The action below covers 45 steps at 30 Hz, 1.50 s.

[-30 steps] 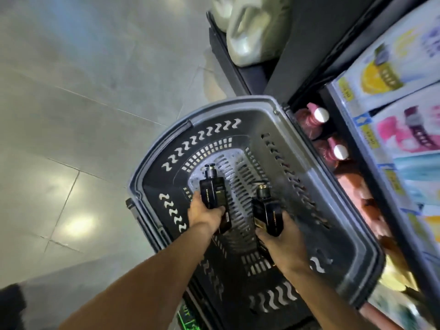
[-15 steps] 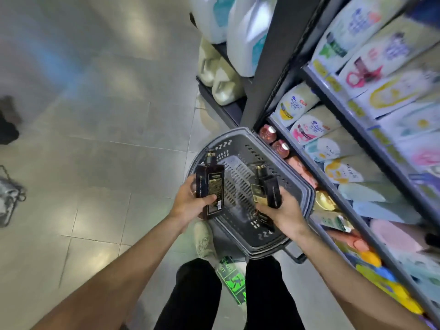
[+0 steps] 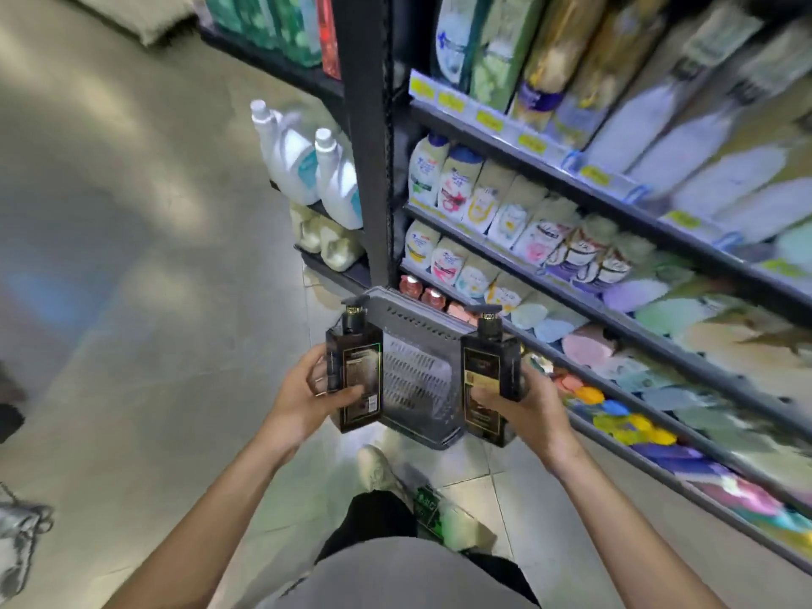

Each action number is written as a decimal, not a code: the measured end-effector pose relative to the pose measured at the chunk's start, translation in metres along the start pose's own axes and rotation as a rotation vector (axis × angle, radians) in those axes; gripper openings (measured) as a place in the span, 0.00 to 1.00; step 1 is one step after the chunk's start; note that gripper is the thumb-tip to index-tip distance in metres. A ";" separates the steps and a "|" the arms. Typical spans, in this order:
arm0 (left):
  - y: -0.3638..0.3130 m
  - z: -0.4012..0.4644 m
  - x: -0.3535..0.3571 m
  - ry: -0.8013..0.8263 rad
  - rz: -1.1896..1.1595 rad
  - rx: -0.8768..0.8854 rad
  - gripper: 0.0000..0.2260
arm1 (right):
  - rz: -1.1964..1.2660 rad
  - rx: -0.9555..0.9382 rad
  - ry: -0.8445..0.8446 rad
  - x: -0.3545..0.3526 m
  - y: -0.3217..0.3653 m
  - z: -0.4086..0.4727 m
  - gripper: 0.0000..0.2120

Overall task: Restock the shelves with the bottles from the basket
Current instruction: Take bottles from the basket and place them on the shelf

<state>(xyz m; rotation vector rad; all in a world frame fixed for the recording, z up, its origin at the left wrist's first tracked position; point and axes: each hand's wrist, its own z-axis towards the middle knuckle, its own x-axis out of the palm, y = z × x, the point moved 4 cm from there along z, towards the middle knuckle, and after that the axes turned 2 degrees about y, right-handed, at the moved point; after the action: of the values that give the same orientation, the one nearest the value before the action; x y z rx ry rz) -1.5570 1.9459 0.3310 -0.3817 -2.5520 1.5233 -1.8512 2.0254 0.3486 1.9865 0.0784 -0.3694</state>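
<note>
A person standing in a shop aisle holds two dark, square-shouldered pump bottles upright above a grey plastic basket [image 3: 417, 380] on the tiled floor [image 3: 145, 327]. The left hand [image 3: 307, 400] grips the left bottle [image 3: 355, 371] near its lower half, thumb across the label and fingers wrapped round its far side; the right hand [image 3: 525, 408] grips the right bottle [image 3: 487, 375] the same way, thumb on the front label. The two bottles are apart, one over the basket's left edge and one over its right edge, with the perforated basket wall showing between them. The basket stands just beside the lowest tier of the shelves [image 3: 571, 182], which run along the right of the aisle and carry rows of refill pouches [image 3: 505, 204] and pastel packs, blurred toward the frame's right edge. Beyond a black upright post [image 3: 367, 169], white jugs [image 3: 307, 169] with white caps sit on a lower shelf. The person's shoe [image 3: 378, 470] rests on the floor just in front of the basket.
</note>
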 end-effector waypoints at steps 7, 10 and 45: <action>-0.036 -0.064 0.069 0.131 0.046 0.185 0.27 | 0.142 -0.070 -0.139 -0.061 -0.021 -0.105 0.16; -0.049 -0.102 0.109 0.200 0.057 0.242 0.27 | 0.265 -0.046 -0.240 -0.093 -0.040 -0.161 0.17; -0.129 -0.333 0.771 1.203 0.257 0.564 0.34 | 0.376 -0.161 -1.383 -0.507 -0.142 -0.614 0.19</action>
<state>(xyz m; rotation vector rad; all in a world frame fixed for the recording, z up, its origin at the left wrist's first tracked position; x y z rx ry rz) -2.2300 2.3908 0.5985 -1.1199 -1.1463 1.3409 -2.2266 2.6921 0.6110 1.1905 -1.0682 -1.3245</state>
